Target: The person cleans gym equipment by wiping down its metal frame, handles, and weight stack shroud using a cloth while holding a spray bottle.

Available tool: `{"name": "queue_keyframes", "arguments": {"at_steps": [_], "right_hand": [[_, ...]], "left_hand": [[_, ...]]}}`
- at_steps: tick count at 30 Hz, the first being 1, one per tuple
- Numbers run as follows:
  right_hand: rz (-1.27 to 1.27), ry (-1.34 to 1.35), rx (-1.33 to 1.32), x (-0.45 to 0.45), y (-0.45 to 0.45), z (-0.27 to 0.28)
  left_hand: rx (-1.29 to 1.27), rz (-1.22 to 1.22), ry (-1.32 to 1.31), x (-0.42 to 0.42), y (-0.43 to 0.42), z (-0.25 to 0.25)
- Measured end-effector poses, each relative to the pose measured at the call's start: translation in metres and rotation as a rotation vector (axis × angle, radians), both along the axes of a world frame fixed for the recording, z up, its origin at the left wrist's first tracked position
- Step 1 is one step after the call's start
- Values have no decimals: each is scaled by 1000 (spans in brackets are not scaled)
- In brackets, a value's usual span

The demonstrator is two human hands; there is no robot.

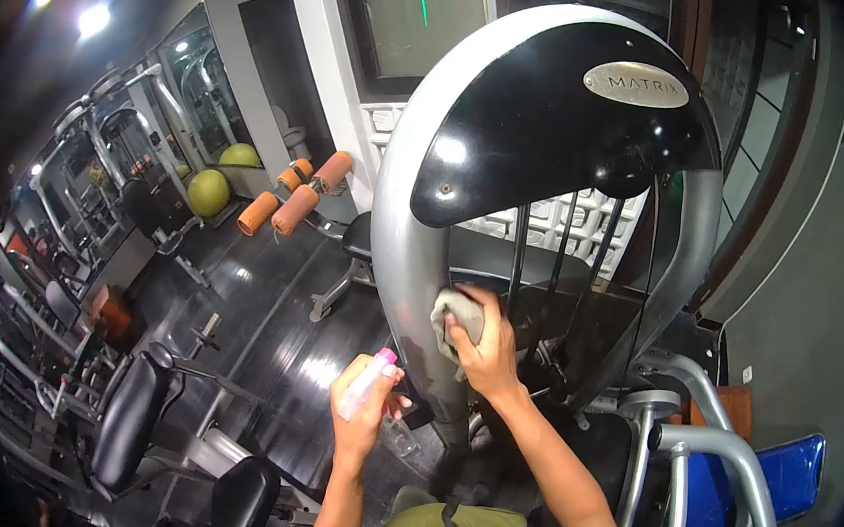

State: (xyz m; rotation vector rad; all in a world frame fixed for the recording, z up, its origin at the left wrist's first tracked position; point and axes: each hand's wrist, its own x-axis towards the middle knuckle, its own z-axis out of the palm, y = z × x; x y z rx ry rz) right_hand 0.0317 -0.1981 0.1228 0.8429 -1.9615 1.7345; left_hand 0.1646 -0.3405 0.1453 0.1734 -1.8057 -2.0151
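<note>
My right hand [489, 355] is closed around a bunched, pale grey cloth [459, 317]. The cloth lies against the silver upright tube [409, 252] of a weight machine. Lower and to the left, my left hand [354, 413] grips a small spray bottle [363, 387] with a bright pink tip; a clear part shows below the fingers. The bottle is beside the tube, its tip pointing up. Above both hands is the machine's black shroud [546, 104], which bears a "MATRIX" badge [638, 84].
Black guide rods [563, 261] stand inside the frame. To the right are curved silver bars [727, 451] and a blue pad [789, 481]. Black padded benches [132, 419], orange foam rollers [296, 207] and a green ball [209, 193] are on the left. A wall [801, 297] stands at right.
</note>
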Motion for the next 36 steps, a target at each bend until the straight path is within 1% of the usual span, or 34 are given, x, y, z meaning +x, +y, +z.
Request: {"name": "queue_keyframes", "arguments": {"at_steps": [3,5,7,8,9,13,15,17,19,20,21,23,24,26,27,29,30,33,36], "right_hand": [[59,-153,-163,1,-8,-9],[57,-155,-141,-1,-1,-43],[73,25,-7,7,14,-62],[88,186,49,8,18,-67],[105,347,104,10,20,-65],[12,539,363,14,21,-41],[-76,538,224,2,15,-14],[-193,409,148,-8,7,16],[-115,291,53,-15,2,40],[-109,267,66,-13,2,38],[-104,312,81,-9,4,30],[-92,408,112,-1,11,-3],[-19,461,135,0,15,-21],[50,521,206,2,22,-28],[62,550,248,2,23,-26],[-30,600,337,-5,22,-2],[-87,596,269,-9,15,15],[-151,415,196,-10,3,59],[-100,485,340,-1,5,56]], "left_hand": [[-27,38,7,-4,7,10],[-60,45,9,-9,8,12],[-92,42,6,-13,7,12],[-105,52,4,-14,7,12],[-117,63,2,-14,7,13],[-126,112,25,-11,8,19],[-126,121,47,-8,6,18],[-107,124,63,-3,4,17],[-71,126,81,2,1,18],[-56,120,75,4,0,18],[-41,114,70,6,-1,19],[-17,106,63,9,-5,19],[-7,104,58,10,-6,19],[7,105,52,10,-7,18],[9,103,48,9,-6,17],[-4,83,36,9,-7,14],[-18,65,31,8,-8,12],[-1,41,15,6,-3,16],[32,36,43,8,-4,16]]}}
